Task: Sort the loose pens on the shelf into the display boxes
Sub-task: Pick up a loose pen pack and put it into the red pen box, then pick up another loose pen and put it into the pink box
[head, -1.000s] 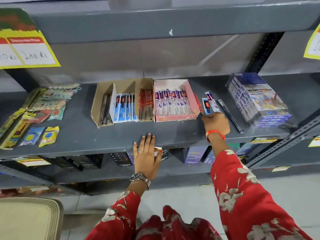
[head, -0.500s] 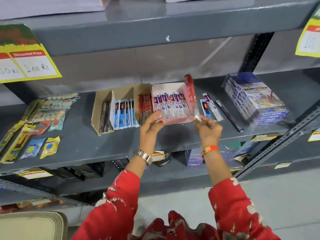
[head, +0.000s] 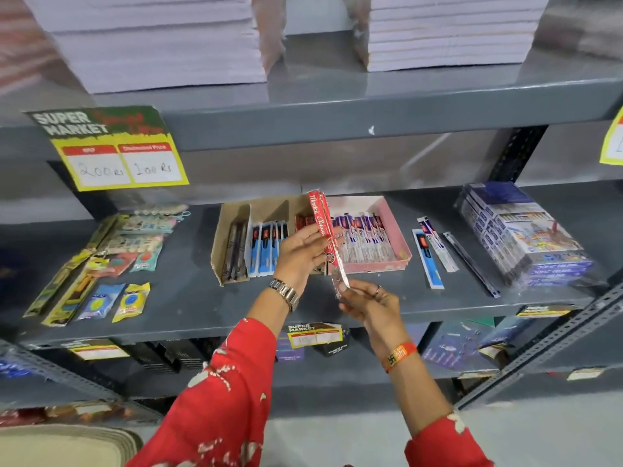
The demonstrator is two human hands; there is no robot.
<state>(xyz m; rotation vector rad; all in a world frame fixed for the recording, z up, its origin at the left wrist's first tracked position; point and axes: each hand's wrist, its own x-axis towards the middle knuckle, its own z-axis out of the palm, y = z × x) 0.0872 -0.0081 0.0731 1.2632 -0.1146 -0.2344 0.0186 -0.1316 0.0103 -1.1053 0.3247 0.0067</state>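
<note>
The red pen packet (head: 324, 232) stands nearly upright in the air in front of the display boxes, its printed upper half over the seam between the cardboard box (head: 232, 230) and the pink box (head: 397, 230). It looks light and thin, a pen sealed in a crinkly sleeve: stiff along the pen, floppy and probably slippery at the clear lower tail. The right hand (head: 369, 303) pinches that tail at the packet's 6 o'clock end between thumb and fingertips. The left hand (head: 300, 256) sits at its 9 o'clock, fingers curled against the middle, steadying it; how firmly it closes I cannot tell. A hold on the middle, over the pen itself, would give more control than the tail, which may buckle or slide.

A red-packed compartment shows just behind the left hand, likely this packet's home. At 3 o'clock of the pink box, three more loose pens (head: 433, 252) lie on the grey shelf (head: 188, 298), apart from the boxes. Further toward 3 o'clock sits a wrapped stack of blue boxes (head: 526, 237).
</note>
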